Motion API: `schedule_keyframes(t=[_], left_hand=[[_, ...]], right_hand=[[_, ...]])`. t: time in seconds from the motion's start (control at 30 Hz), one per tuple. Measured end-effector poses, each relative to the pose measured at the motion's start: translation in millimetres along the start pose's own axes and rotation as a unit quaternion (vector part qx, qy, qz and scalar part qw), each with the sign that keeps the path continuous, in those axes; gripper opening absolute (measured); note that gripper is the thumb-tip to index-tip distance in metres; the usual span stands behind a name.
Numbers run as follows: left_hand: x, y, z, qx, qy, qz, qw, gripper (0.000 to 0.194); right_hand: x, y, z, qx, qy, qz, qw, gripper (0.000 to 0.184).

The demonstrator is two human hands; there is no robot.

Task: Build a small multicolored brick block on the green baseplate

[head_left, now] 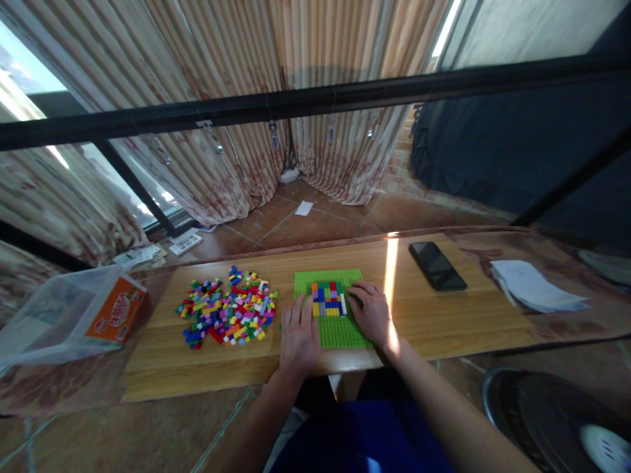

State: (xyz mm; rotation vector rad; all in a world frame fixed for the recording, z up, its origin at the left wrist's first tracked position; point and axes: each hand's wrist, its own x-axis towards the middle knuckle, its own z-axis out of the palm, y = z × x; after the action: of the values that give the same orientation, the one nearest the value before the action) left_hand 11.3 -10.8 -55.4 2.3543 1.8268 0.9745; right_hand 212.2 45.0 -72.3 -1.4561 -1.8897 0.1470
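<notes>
A green studded baseplate (340,336) lies on the wooden board, with a low block of coloured toy bricks (328,299) built on it in red, blue, yellow, orange, green, grey and white. My left hand (300,338) rests over the plate's left edge, fingers stretched out, their tips beside the built bricks. On the other side, my right hand (371,314) lies over the plate's right edge, its fingers bent but apart near a white brick (344,304). Nothing held shows in either hand. A large heap of loose bricks (231,309) is spread left of the plate.
A black phone (437,266) lies on the wooden board (162,368) at right. White papers (537,286) sit beyond its right end. At far left stands a clear plastic bin (44,315) with an orange box (117,312). A dark metal rail (315,102) crosses before the curtains.
</notes>
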Motion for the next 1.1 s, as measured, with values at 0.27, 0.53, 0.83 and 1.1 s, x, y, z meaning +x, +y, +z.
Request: schedule_keyframes(t=[0.27, 0.53, 0.83, 1.1], left_hand=[[-25.2, -15.5, -6.2, -0.019, -0.004, -0.008, 1.000, 0.043], [-29.0, -26.0, -8.0, -0.042, -0.017, -0.040, 0.998, 0.046], [-22.0, -58.2, -23.1, -0.038, -0.053, -0.056, 0.996, 0.060], [-18.4, -59.9, -38.7, -0.017, 0.024, -0.047, 0.998, 0.049]], right_hand=[[5.8, 1.2, -3.7, 0.040, -0.021, 0.028, 0.999, 0.031], [1.8, -7.7, -7.5, -0.003, -0.042, 0.026, 0.999, 0.044], [-4.9, 5.4, 1.1, -0.025, -0.033, -0.018, 0.999, 0.048], [-7.4, 8.0, 2.4, -0.041, -0.028, -0.033, 0.998, 0.046]])
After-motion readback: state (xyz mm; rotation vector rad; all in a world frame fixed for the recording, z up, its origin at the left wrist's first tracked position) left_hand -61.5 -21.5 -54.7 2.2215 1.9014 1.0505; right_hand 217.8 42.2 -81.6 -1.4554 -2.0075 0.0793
